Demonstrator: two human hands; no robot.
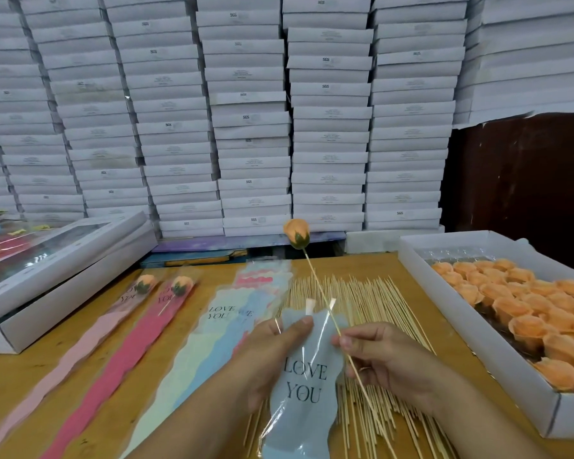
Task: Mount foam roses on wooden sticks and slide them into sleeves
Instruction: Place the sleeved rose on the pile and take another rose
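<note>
Left hand [272, 356]: holds a pale blue sleeve [307, 382] printed "LOVE YOU", thumb pressed on its upper front, fingers curled behind it.
Right hand [381, 359]: pinches a wooden stick [325, 299] between thumb and fingertips, just beside the right edge of the sleeve's mouth.
Mounted rose [297, 232]: orange foam bud with a green base, sitting on the far tip of the held stick, raised above the far edge of the tabletop [27, 376]; the stick slants back toward the person across the sleeve.
Loose sticks [362, 303]: a wide heap lying flat under and beyond both hands, in the middle of the tabletop.
Empty sleeves [226, 323]: a fanned pile of pastel colours, just left of the sticks.
Finished roses: two lie sleeved toward the left edge, one in a light pink sleeve [80, 352], one in a deeper pink sleeve [130, 352] beside it.
Rose tray [478, 313]: a white box along the right edge, filled with orange foam rose heads [517, 303].
Window boxes [63, 263]: stacked at the far left corner.
Backdrop: stacks of white cartons [246, 111] behind the tabletop.
</note>
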